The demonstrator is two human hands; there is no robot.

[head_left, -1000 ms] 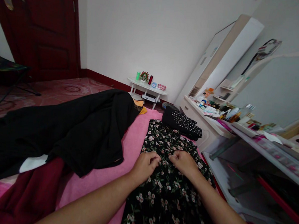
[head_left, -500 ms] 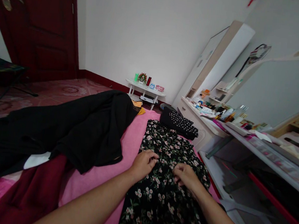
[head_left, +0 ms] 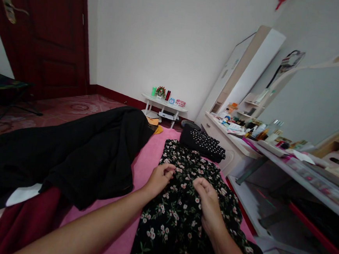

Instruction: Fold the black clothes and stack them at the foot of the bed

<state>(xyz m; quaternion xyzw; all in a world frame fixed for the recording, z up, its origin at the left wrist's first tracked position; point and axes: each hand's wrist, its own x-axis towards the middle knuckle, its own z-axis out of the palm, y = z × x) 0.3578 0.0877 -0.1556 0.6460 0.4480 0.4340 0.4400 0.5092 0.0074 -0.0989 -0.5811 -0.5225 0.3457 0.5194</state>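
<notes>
A black garment with pink and white flowers [head_left: 176, 221], perhaps a dress, lies spread lengthwise in front of me. Over its left edge is my left hand [head_left: 162, 178], its thumb and fingertips drawn together in a pinch. My right hand [head_left: 209, 200] is over the middle of the same garment, fingers curled and closed toward the left one. A short gap separates the two hands. Whatever sits between the fingertips, if anything, is too small to make out against the flowered cloth.
Black clothing [head_left: 97, 152] is heaped on the left, over a dark red cloth [head_left: 30, 217]. A folded black polka-dot garment [head_left: 202, 143] lies beyond the flowers on the pink sheet [head_left: 142, 172]. A crowded dressing table [head_left: 233, 138] borders the right; a small white table [head_left: 162, 101] stands behind.
My right hand has shifted slightly left and turned more upright, its fingers closer together. My left hand has moved a little left and up. The view has tilted slightly.
</notes>
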